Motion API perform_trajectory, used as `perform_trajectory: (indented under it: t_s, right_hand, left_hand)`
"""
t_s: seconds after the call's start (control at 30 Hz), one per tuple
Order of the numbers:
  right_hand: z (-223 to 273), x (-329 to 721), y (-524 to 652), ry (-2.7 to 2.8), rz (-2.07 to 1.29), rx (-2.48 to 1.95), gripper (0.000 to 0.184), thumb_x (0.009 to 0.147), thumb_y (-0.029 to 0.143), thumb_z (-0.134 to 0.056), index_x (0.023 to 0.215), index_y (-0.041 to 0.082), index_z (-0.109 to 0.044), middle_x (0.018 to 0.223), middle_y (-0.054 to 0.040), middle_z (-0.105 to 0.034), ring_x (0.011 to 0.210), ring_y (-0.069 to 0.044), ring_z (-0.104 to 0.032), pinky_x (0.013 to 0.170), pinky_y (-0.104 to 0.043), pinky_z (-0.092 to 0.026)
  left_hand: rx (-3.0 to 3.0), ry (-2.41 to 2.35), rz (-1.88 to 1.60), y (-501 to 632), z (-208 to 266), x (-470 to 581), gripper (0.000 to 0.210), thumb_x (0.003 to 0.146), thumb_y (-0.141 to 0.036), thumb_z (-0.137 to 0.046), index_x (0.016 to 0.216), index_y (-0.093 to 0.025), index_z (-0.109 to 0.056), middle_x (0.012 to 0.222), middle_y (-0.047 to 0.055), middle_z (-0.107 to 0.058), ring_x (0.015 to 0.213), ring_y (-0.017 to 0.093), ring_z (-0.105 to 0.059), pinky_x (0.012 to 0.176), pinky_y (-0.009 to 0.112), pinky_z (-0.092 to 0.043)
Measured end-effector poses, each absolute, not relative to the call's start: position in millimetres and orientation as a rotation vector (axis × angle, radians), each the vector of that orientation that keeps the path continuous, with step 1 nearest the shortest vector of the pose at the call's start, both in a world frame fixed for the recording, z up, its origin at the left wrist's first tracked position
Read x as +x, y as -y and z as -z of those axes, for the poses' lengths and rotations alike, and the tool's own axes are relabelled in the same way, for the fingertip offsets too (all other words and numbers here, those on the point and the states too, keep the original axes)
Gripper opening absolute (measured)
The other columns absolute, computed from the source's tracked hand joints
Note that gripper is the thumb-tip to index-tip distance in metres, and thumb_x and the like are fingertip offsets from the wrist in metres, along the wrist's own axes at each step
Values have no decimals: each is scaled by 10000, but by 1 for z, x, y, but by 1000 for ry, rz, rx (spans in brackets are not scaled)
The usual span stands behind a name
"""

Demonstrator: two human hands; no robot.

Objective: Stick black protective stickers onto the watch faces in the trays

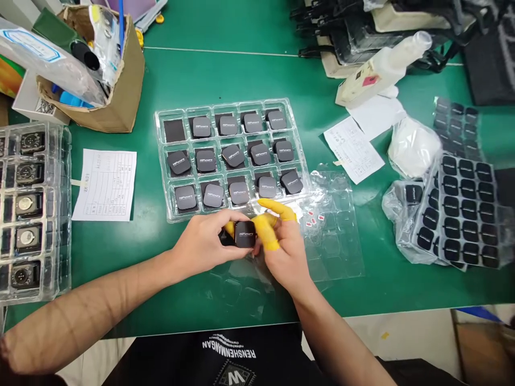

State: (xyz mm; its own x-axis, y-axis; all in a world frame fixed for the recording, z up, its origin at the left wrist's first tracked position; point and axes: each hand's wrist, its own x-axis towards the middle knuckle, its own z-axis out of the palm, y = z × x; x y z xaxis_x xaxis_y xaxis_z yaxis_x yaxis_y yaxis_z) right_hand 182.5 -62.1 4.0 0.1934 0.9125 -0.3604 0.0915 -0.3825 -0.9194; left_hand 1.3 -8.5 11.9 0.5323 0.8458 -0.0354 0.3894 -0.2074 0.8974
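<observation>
A black square smartwatch (244, 234) with "HiFuture" on its face is held between both hands in front of the clear tray. My left hand (203, 241) is closed, thumb and fingers pinching its left side. Yellow finger cots cover several fingers of my right hand (284, 244), which is closed at the watch's right edge; its fingertips are partly hidden. Just beyond, the clear plastic tray (160, 179) carries rows of similar black HiFuture pieces. Its far-left compartment (174, 130) has only a dark square bottom showing.
Another tray (66, 214) with watches stands left, beside a paper form (105, 185). A cardboard box (129, 91) of tools is behind. To the right are an empty clear tray (338, 241), small red-white stickers (311, 221), a bottle (378, 69) and sheets of black stickers (469, 214).
</observation>
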Motion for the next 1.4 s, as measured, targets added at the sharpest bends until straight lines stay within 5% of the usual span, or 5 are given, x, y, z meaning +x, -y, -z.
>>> perform_trajectory:
  t_s: [0.43,0.83,1.03,1.23,1.4]
  right_hand:
    - [-9,172,63,950,-1358,-1665,808,600,346,-1000,1301,381,-601,943,31,-719,831,-248,-745,709,-376,-640]
    - [-39,192,28,1124,-952,-1647,332,712,444,-964,961,298,-799,876,-23,-793,714,-231,-744,605,-376,-641]
    - [-36,126,-126,1796,-879,-1532,107,920,281,-751,992,215,-795,973,-63,-809,851,-222,-746,789,-401,-631]
    - [-28,116,-155,2018,-101,-1578,186,955,277,-687,1084,200,-797,1147,-135,-761,1107,-306,-671,985,-481,-534]
    - [-20,210,-80,1847,-118,-1766,244,919,406,-654,1047,238,-777,1052,-142,-755,1018,-338,-659,934,-499,-482]
  left_hand:
    - [1938,-877,-686,11,2,-3,416,788,-153,-837,1191,-228,-764,1016,12,-849,874,210,-820,787,309,-669]
    - [1697,-958,-746,18,4,-1,639,825,-272,-881,1408,-291,-622,1110,5,-855,973,240,-846,918,353,-720]
    - [1882,-942,-764,18,12,-1,367,948,-142,-667,1295,-262,-679,1213,55,-839,1078,246,-836,987,353,-709]
    - [2012,-944,-684,19,10,-6,360,1007,-199,-591,1342,-310,-663,1248,22,-829,1120,202,-824,975,269,-703]
    - [1951,-939,-698,18,9,-9,346,1022,-231,-561,1339,-327,-659,1243,10,-825,1135,195,-818,995,259,-690]
